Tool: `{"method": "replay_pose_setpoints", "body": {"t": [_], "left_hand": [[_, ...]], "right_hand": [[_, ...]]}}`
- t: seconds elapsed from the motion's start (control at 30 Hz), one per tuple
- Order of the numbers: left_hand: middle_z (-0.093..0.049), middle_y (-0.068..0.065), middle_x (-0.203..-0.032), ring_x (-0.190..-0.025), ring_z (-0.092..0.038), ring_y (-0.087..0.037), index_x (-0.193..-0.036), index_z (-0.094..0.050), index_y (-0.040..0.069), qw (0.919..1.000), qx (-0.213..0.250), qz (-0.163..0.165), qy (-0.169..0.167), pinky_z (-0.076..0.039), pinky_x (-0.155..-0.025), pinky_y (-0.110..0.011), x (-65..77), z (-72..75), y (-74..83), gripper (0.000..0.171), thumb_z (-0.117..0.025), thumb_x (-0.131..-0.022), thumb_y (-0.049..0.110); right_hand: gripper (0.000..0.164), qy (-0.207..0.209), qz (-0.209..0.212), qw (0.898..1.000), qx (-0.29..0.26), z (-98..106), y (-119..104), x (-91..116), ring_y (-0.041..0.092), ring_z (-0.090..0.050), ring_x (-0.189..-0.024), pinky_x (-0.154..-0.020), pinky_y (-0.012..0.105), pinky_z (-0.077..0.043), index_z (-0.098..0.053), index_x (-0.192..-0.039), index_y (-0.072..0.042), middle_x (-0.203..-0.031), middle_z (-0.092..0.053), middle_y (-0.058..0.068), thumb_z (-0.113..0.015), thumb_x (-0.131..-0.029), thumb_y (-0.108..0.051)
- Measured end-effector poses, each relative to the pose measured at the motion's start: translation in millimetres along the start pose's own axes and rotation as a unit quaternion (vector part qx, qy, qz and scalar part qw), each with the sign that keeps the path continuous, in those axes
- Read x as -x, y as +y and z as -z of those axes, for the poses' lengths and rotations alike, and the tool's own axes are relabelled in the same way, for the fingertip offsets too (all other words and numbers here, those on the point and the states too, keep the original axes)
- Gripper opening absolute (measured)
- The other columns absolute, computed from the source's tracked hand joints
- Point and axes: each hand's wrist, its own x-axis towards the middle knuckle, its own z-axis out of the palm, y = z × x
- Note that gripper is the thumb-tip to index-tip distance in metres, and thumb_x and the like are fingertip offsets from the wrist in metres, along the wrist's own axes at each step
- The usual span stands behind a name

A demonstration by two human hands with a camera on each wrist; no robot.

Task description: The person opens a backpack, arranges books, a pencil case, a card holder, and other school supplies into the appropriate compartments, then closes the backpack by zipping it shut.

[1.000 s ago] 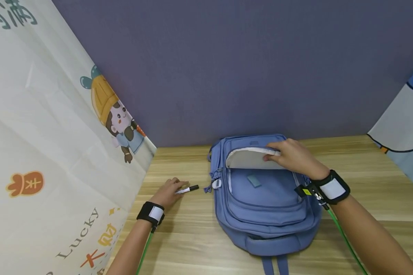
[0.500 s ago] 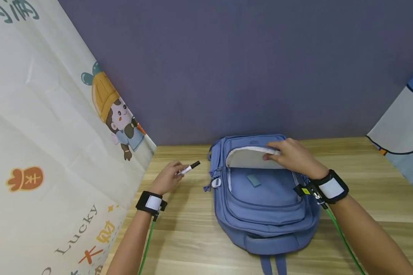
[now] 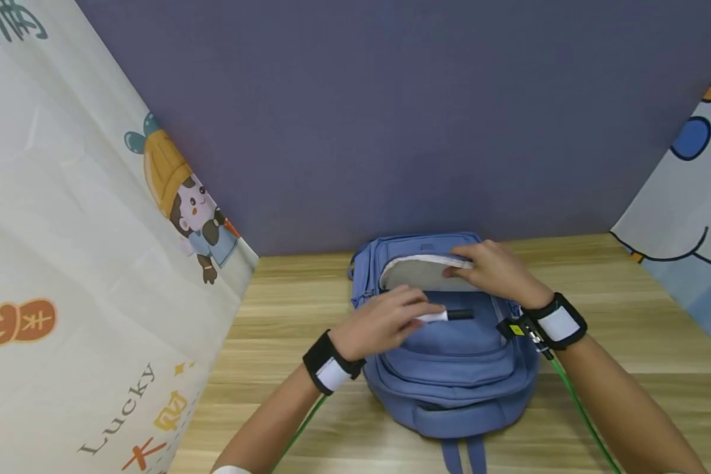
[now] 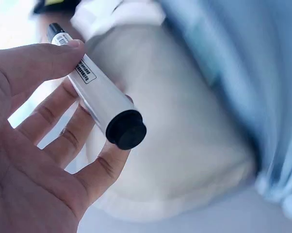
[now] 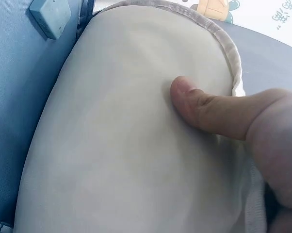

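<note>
A blue backpack (image 3: 462,411) lies on the table with its front pocket flap (image 3: 417,270) folded back, showing a pale grey lining. My right hand (image 3: 500,273) pinches the flap's edge, the thumb (image 5: 194,104) pressing on the lining in the right wrist view. Over the pocket, my left hand (image 3: 385,319) holds a white marker (image 4: 95,85) with black ends between thumb and fingers. Its black cap (image 3: 460,315) points right in the head view. A small blue-green block (image 5: 51,17) rests on the blue fabric inside the pocket; the left hand and marker hide it in the head view.
The wooden table (image 3: 290,289) runs under the backpack, with a dark panel (image 3: 391,118) behind it. A printed white curtain (image 3: 95,230) hangs at the left and another printed sheet (image 3: 687,210) at the right. Green cables (image 3: 580,401) trail from both wrists.
My left hand has lifted the marker off the table and carried it right, over the backpack's pocket. My right hand has kept its grip on the flap.
</note>
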Motion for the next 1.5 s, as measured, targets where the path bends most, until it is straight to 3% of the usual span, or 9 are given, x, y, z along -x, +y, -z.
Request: {"method": "replay_pose_setpoints", "body": {"t": [0.23,0.6,0.73,0.9,1.0,1.13,1.3,1.4,1.5], "left_hand": [[-0.068,0.006,-0.120,-0.101,-0.060,-0.009,-0.140,-0.071,0.026,0.9923,-0.082,0.022,-0.090,-0.053,-0.080,-0.017,-13.5,-56.8,5.4,0.037,-0.072,-0.104,0.021],[-0.067,0.006,-0.126,-0.103,-0.061,-0.010,-0.140,-0.071,0.028,0.9912,-0.094,0.031,-0.087,-0.053,-0.079,-0.020,-11.1,-58.7,3.2,0.037,-0.073,-0.103,0.033],[-0.069,0.004,-0.122,-0.102,-0.063,-0.011,-0.130,-0.076,0.022,0.9978,-0.054,0.013,-0.035,-0.054,-0.084,-0.024,-3.7,-45.1,6.2,0.029,-0.073,-0.103,0.030],[-0.073,0.002,-0.107,-0.088,-0.064,-0.008,-0.114,-0.081,0.014,0.9942,0.017,-0.019,0.104,-0.051,-0.078,-0.018,4.1,-11.7,3.3,0.015,-0.073,-0.102,0.015],[-0.074,-0.001,-0.104,-0.085,-0.065,-0.009,-0.111,-0.081,0.011,0.9861,0.040,-0.016,0.160,-0.050,-0.074,-0.016,7.0,7.2,-6.7,0.014,-0.071,-0.101,0.008],[-0.074,-0.002,-0.105,-0.092,-0.067,-0.011,-0.112,-0.080,0.010,0.9836,0.051,0.008,0.173,-0.053,-0.078,-0.018,8.2,11.8,-18.5,0.017,-0.068,-0.102,0.005],[-0.073,-0.002,-0.112,-0.098,-0.069,-0.014,-0.118,-0.079,0.010,0.9910,0.061,0.034,0.115,-0.056,-0.083,-0.023,7.2,-11.1,-24.3,0.018,-0.068,-0.104,0.008],[-0.071,-0.005,-0.128,-0.118,-0.068,-0.019,-0.132,-0.074,0.012,0.9958,0.068,0.056,0.025,-0.055,-0.102,-0.032,6.0,-28.8,-24.5,0.027,-0.067,-0.107,0.021],[-0.058,-0.005,-0.156,-0.151,-0.048,-0.027,-0.150,-0.062,0.019,0.9910,0.071,0.083,-0.077,-0.038,-0.126,-0.052,5.9,-43.7,-24.6,0.045,-0.062,-0.109,0.038]], "right_hand": [[0.015,-0.002,0.003,1.000,-0.003,-6,-2,3,0.006,-0.045,-0.052,-0.053,0.024,-0.035,-0.073,-0.095,-0.011,-0.067,-0.058,-0.004,-0.081,-0.095,-0.024],[0.015,0.005,0.005,1.000,0.014,-5,-3,4,0.007,-0.044,-0.052,-0.053,0.025,-0.034,-0.073,-0.094,-0.013,-0.067,-0.055,-0.004,-0.081,-0.095,-0.025],[0.017,0.012,0.015,0.999,0.035,-10,-7,13,0.006,-0.046,-0.054,-0.054,0.026,-0.036,-0.077,-0.100,-0.013,-0.072,-0.065,-0.002,-0.082,-0.093,-0.027],[0.026,-0.004,0.041,0.998,0.051,-17,-15,39,0.003,-0.059,-0.064,-0.058,0.027,-0.046,-0.080,-0.115,-0.016,-0.093,-0.080,0.000,-0.085,-0.091,-0.024],[0.036,-0.035,0.046,0.998,0.032,-20,-21,59,0.015,-0.075,-0.093,-0.076,0.038,-0.061,-0.078,-0.127,-0.019,-0.118,-0.079,0.001,-0.085,-0.092,-0.026],[0.043,-0.064,0.056,0.996,0.010,-25,-27,85,0.031,-0.068,-0.128,-0.098,0.052,-0.059,-0.074,-0.134,-0.020,-0.140,-0.071,0.003,-0.083,-0.094,-0.033],[0.040,-0.057,0.081,0.995,0.006,-35,-26,107,0.032,-0.063,-0.132,-0.098,0.052,-0.058,-0.075,-0.131,-0.022,-0.146,-0.066,0.003,-0.082,-0.094,-0.035],[0.040,-0.056,0.088,0.995,-0.005,-39,-21,113,0.033,-0.062,-0.133,-0.100,0.053,-0.057,-0.075,-0.133,-0.024,-0.148,-0.065,0.003,-0.080,-0.095,-0.034],[0.032,-0.032,0.082,0.995,-0.044,-34,-6,111,0.034,-0.065,-0.130,-0.101,0.043,-0.058,-0.076,-0.131,-0.022,-0.144,-0.068,0.005,-0.077,-0.099,-0.022]]}}
